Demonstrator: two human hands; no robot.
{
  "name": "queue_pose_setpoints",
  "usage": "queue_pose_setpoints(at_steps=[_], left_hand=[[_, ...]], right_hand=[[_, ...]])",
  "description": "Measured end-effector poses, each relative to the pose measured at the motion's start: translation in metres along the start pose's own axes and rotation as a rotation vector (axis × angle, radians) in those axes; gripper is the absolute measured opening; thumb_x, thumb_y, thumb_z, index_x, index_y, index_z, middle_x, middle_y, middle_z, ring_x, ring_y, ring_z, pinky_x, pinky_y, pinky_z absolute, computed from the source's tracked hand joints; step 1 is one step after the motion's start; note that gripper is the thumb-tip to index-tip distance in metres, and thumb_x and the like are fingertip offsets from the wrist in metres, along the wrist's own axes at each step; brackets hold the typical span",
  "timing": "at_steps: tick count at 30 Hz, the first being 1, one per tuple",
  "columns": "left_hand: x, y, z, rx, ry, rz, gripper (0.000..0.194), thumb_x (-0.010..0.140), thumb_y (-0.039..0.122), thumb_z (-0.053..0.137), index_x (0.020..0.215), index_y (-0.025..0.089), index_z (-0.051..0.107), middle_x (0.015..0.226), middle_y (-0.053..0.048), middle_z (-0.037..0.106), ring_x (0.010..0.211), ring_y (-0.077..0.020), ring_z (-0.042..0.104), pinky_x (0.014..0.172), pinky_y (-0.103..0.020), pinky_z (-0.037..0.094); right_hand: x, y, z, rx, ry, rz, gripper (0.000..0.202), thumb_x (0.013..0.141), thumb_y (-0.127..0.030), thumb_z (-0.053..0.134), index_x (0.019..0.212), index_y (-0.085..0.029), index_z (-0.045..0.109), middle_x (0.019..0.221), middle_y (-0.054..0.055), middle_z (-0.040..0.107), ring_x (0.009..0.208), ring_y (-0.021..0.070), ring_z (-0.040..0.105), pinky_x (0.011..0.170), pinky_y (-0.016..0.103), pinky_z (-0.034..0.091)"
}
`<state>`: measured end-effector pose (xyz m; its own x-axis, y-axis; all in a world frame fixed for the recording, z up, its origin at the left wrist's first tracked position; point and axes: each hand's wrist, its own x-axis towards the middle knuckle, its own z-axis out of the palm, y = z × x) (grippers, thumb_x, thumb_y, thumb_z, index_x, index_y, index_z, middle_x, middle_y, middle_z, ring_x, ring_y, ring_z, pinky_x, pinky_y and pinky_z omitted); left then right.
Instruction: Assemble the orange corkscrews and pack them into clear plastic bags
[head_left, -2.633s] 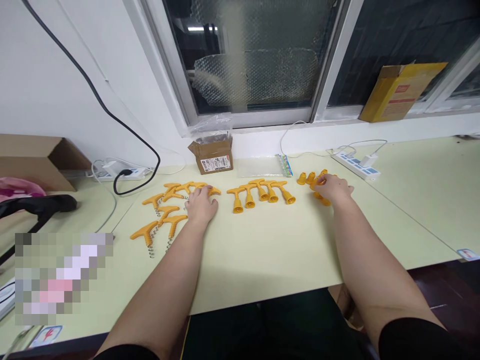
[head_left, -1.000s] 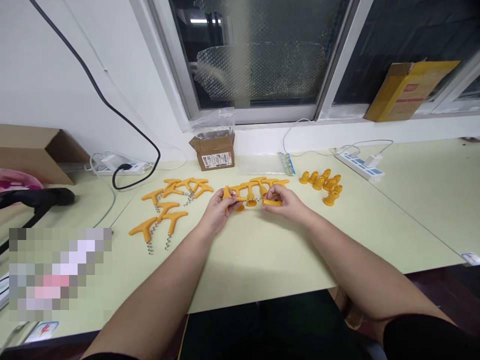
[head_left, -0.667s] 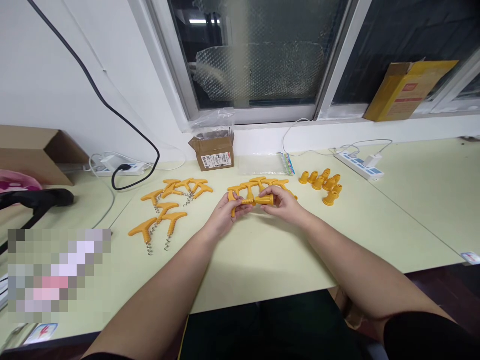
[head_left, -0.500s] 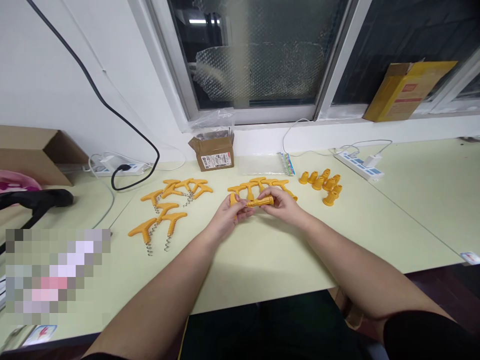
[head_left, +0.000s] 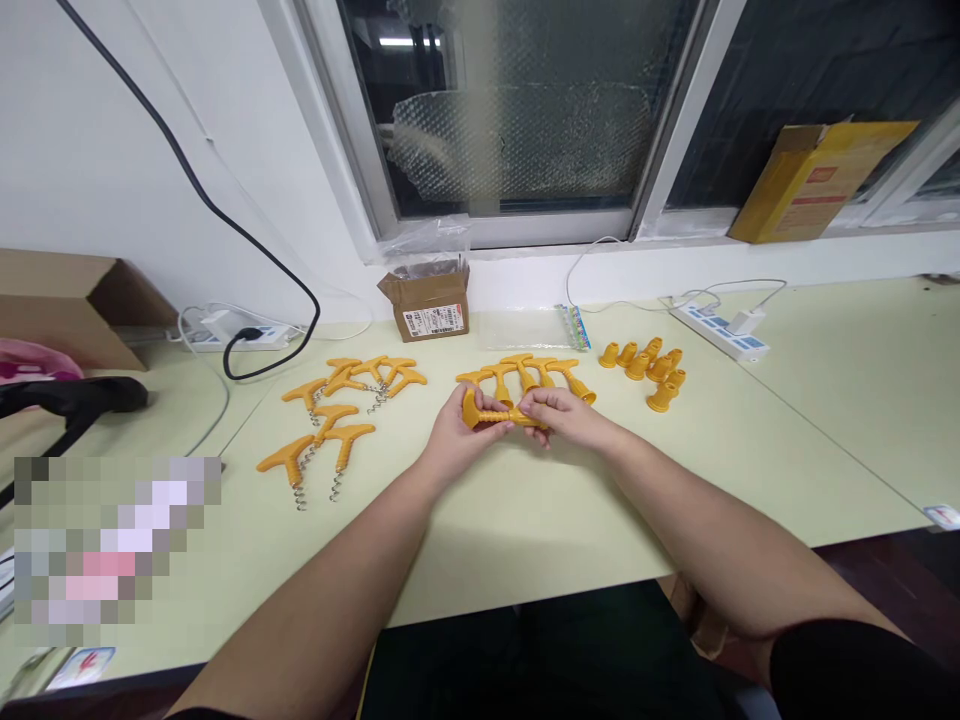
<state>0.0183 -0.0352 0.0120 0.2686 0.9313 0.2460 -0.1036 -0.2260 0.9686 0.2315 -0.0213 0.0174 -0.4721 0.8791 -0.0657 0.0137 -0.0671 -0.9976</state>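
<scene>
Around the yellow T-shaped handle (head_left: 472,408) of a corkscrew, my left hand (head_left: 459,432) is closed. My right hand (head_left: 564,415) grips a yellow sleeve (head_left: 531,419) that lies in line with the handle's ribbed shaft; no metal spiral shows between them. Just beyond my hands stands a row of corkscrews with sleeves (head_left: 523,372). Several corkscrews with bare metal spirals (head_left: 343,446) lie to the left. Loose yellow sleeves (head_left: 637,365) stand in a group on the right.
A small cardboard box (head_left: 429,303) stands by the wall beside a clear plastic bag (head_left: 525,329). Power strips (head_left: 720,332) with cables are at the back. A larger carton (head_left: 60,300) and a black object (head_left: 82,410) occupy the left side.
The sleeve and the corkscrew have come together, covering the spiral between them. My right hand has moved slightly down, and its fingers now wrap over the sleeve.
</scene>
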Motion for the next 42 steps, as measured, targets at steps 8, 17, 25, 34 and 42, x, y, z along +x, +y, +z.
queue_pose_setpoints(at_steps=[8,17,25,34,42], left_hand=[[-0.009,0.006,0.001,0.123,-0.051,0.071,0.048,0.074,0.03,0.09,0.084,0.024,0.044,0.101,-0.008,0.08,0.104,-0.0266,0.074,0.102,-0.045,0.053],[-0.005,0.014,0.001,0.028,0.113,0.034,0.051,0.069,0.03,0.094,0.083,0.024,0.045,0.089,-0.006,0.078,0.103,-0.0298,0.076,0.098,-0.047,0.056],[-0.012,0.013,0.0,0.235,0.052,0.162,0.044,0.071,0.03,0.092,0.077,0.024,0.049,0.088,-0.005,0.078,0.095,-0.027,0.076,0.092,-0.042,0.056],[-0.008,0.006,-0.006,0.224,-0.015,0.079,0.041,0.073,0.034,0.09,0.084,0.024,0.052,0.086,-0.001,0.071,0.086,-0.0209,0.07,0.086,-0.036,0.053],[-0.006,0.01,-0.006,0.289,-0.165,0.107,0.029,0.079,0.03,0.084,0.102,0.023,0.066,0.109,-0.008,0.074,0.108,-0.0264,0.068,0.101,-0.04,0.049]], right_hand=[[-0.007,-0.012,0.0,0.204,-0.132,0.51,0.031,0.093,-0.05,0.062,0.094,-0.02,0.061,0.053,-0.006,0.052,0.034,0.0054,0.03,0.03,0.016,0.018],[-0.007,-0.009,0.004,-0.012,0.052,-0.063,0.042,0.074,-0.049,0.087,0.089,-0.022,0.059,0.073,-0.003,0.064,0.06,0.0105,0.054,0.055,0.023,0.044],[-0.007,-0.008,0.006,0.318,-0.098,0.365,0.033,0.09,-0.051,0.069,0.083,-0.02,0.058,0.047,-0.007,0.047,0.038,0.0071,0.033,0.039,0.019,0.027],[-0.013,-0.016,-0.007,0.4,-0.31,0.194,0.026,0.091,-0.044,0.068,0.098,-0.024,0.053,0.082,0.006,0.076,0.067,0.0172,0.07,0.058,0.025,0.054],[-0.028,-0.028,-0.024,0.128,-0.47,0.16,0.032,0.088,-0.04,0.072,0.114,-0.02,0.07,0.084,0.001,0.066,0.067,0.0138,0.064,0.054,0.023,0.05]])
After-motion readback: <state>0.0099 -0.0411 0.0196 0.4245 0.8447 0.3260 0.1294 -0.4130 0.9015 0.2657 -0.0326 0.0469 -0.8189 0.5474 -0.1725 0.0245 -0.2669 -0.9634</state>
